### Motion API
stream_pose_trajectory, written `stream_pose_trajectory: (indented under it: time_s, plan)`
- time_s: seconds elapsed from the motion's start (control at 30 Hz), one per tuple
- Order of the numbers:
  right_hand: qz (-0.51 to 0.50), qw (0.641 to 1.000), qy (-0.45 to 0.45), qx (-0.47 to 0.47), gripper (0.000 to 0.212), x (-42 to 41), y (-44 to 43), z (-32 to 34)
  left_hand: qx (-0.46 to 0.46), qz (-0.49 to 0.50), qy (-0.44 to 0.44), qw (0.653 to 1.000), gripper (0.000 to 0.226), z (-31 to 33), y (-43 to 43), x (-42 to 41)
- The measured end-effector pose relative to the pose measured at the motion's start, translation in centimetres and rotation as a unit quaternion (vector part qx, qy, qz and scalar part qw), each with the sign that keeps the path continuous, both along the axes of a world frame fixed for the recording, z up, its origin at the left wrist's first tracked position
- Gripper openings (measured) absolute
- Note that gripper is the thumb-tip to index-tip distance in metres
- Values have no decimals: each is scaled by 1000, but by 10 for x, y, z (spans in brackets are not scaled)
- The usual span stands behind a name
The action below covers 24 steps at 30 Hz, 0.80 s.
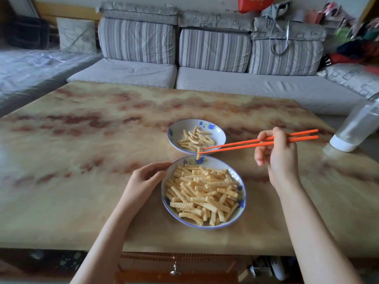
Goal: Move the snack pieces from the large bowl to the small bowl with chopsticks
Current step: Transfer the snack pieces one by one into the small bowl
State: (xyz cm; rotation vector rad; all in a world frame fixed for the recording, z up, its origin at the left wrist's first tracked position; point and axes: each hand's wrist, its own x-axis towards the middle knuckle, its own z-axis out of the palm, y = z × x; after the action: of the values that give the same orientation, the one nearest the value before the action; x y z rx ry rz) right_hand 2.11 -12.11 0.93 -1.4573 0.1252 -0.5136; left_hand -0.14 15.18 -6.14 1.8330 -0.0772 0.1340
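Observation:
The large white bowl (240, 177) with blue flowers sits near me, heaped with ridged yellow snack sticks (203, 193). Behind it stands the small matching bowl (220, 133) holding several sticks. My right hand (276, 154) grips a pair of orange chopsticks (256, 142) that point left. Their tips pinch one snack piece (198, 153), which hangs above the gap between the two bowls, over the large bowl's far rim. My left hand (145, 177) rests against the large bowl's left rim, thumb and fingers touching it.
Both bowls stand on a marbled beige table (82, 160). A clear plastic bottle (356, 126) lies tilted at the table's right edge. A grey striped sofa (205, 58) runs behind the table. A drawer with a metal pull (175, 269) is below the front edge.

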Motion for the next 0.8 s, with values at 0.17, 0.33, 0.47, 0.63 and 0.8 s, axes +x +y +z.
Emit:
stream_pose_trajectory:
  time_s: [0.17,0.33,0.47,0.63,0.8]
  plan:
    - [-7,999,1,50,40,7,0,-2,-6,0,19,1000,32,3,0,2]
    - [-22,995,-18,93,39,15,5,-5,-21,-21,45,999,30,4,5,6]
    - [-37,994,-20,97,39,26,8,-11,-51,-35,84,995,28,5,8,14]
    - [-37,999,-9,27,40,37,12,-22,-79,-65,112,988,24,6,9,20]
    - [-44,999,-22,15,39,39,9,-21,-59,-58,107,991,21,6,8,23]
